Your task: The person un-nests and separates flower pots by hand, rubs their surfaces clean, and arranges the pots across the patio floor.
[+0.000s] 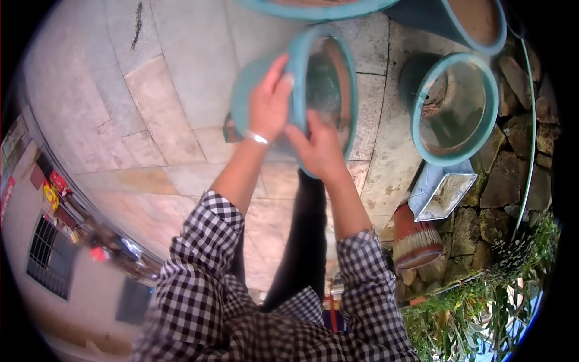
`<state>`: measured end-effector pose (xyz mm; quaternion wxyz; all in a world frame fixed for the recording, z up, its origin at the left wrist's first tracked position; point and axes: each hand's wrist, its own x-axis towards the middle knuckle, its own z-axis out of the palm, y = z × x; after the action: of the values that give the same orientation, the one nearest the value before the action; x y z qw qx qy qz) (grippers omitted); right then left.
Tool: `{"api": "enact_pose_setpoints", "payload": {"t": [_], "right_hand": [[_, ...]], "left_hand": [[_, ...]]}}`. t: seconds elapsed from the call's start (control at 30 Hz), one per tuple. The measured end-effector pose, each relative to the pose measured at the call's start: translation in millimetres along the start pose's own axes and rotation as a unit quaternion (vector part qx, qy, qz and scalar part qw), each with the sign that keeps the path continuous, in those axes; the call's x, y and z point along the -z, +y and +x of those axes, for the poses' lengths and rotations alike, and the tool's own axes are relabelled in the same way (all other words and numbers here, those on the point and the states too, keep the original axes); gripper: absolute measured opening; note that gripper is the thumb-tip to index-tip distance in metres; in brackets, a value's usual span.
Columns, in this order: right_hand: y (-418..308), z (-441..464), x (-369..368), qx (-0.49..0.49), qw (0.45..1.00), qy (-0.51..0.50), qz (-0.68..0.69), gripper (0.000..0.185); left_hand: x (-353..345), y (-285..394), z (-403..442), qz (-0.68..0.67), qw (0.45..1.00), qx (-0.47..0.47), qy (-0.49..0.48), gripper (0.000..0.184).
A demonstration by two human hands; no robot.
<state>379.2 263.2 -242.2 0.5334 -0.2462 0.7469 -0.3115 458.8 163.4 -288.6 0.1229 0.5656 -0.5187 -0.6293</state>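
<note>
A teal flower pot (247, 90) lies tipped on its side on the paving in front of me, its mouth facing right. My left hand (271, 107), with a silver bracelet at the wrist, presses on the outside of the pot close to its rim. The near part of the rim is in my right hand (321, 148), thumb outside and fingers reaching into the mouth. The pot's inner wall looks dirty, with brownish patches. A small reddish-brown block (231, 128) shows beside the pot's base, partly hidden.
Another teal pot (456, 158) lies on its side at the right. Beneath it are a grey square-mouthed planter (429, 202) and a terracotta pot (416, 241). More large pots (422, 21) stand along the top edge. A thin hose (531, 120) runs over the stone border (506, 175).
</note>
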Motion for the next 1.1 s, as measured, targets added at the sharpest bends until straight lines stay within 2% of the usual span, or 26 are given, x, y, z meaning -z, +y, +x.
{"api": "enact_pose_setpoints", "payload": {"t": [0.13,0.17,0.27,0.37,0.47,0.67,0.83,1.0,1.1], "right_hand": [[7.2,17.8,7.0,0.043,0.989,0.124,0.068,0.035],[10.2,19.3,9.7,0.041,0.992,0.12,0.017,0.039],[8.2,21.3,8.3,0.017,0.991,0.128,-0.027,0.036],[23.6,18.7,9.6,0.035,0.989,0.127,-0.069,0.033],[25.2,19.3,10.0,0.073,0.982,0.157,-0.081,0.031],[6.8,16.2,16.6,0.004,0.989,0.138,-0.054,0.029],[12.9,14.6,21.7,0.031,0.988,0.138,-0.06,0.028],[17.0,10.5,22.8,0.067,0.984,0.145,-0.081,0.03],[18.6,4.8,20.9,0.059,0.985,0.14,-0.076,0.029]], "left_hand": [[-12.3,3.3,22.2,0.114,0.99,-0.085,-0.002,0.034],[-13.8,0.8,25.0,0.105,0.992,-0.069,-0.004,0.035],[-17.6,-2.0,28.9,0.024,0.999,-0.02,-0.027,0.038],[-23.7,13.1,23.5,-0.002,0.997,0.024,-0.078,0.041],[-33.9,8.1,20.7,0.145,0.988,-0.04,-0.019,0.044],[-38.6,8.5,22.3,0.132,0.99,-0.037,-0.022,0.046],[-41.8,2.5,19.0,0.145,0.987,-0.063,-0.022,0.045],[-39.9,-4.8,9.8,0.118,0.992,-0.045,-0.018,0.045],[-41.2,-7.2,1.3,0.147,0.986,-0.081,0.005,0.045]]}}
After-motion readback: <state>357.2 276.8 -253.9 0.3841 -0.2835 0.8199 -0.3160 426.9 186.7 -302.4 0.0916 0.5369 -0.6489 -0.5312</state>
